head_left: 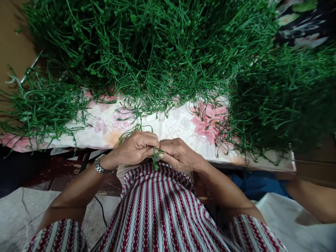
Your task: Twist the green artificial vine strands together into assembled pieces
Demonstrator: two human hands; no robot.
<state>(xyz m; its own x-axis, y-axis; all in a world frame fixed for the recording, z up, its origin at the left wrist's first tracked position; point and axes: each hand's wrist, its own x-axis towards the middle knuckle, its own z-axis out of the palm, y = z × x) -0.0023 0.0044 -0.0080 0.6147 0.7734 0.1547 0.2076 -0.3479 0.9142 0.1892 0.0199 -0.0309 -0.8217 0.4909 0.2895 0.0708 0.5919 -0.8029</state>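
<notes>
A short green sprig (155, 161) is between my fingertips, just off the middle of the cloth's near edge. Its long axis runs down from the pinch toward my lap, its lower tip hanging free; whatever is inside the grip I cannot make out. My left hand (136, 148) and my right hand (180, 154) meet over it, knuckles touching, so neither is clearly nearer. The left thumb and curled finger close narrowly on it from one side, and the right thumb and finger seem to do so from the other.

Just beyond my left knuckles, a few loose stems (128, 134) (thin, curling, joined or not to my sprig, I cannot tell) lie on the flowered cloth (170, 122). Farther off, a big green heap (157, 42) fills the cloth's far side. A smaller pile (44, 108) covers its left end, and a thick, dark pile (283, 108) its right end, reaching the near right corner. Below, my striped top (154, 210); a watch (101, 165) circles my left wrist.
</notes>
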